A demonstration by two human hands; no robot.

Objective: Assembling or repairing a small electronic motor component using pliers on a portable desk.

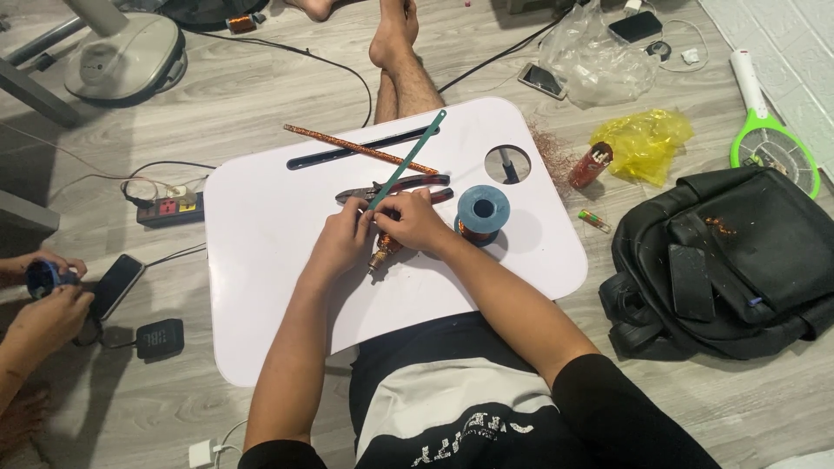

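At the middle of the white bench (261, 208), the left hand (343, 239) and right hand (417, 221) pinch together around a copper-wound rod (380, 256), steadying it. Pliers (408, 185) and a blue wire spool (482, 213) lie close by, just right.

Both hands, left hand (346, 233) and right hand (415, 221), grip a copper-wound rod (382, 252) over the white lap table (261, 217).

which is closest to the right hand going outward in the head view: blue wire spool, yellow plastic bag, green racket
1. blue wire spool: on the white lap table, just right of the right hand.
2. yellow plastic bag: on the floor, past the table's right edge.
3. green racket: farthest right, by the wall.
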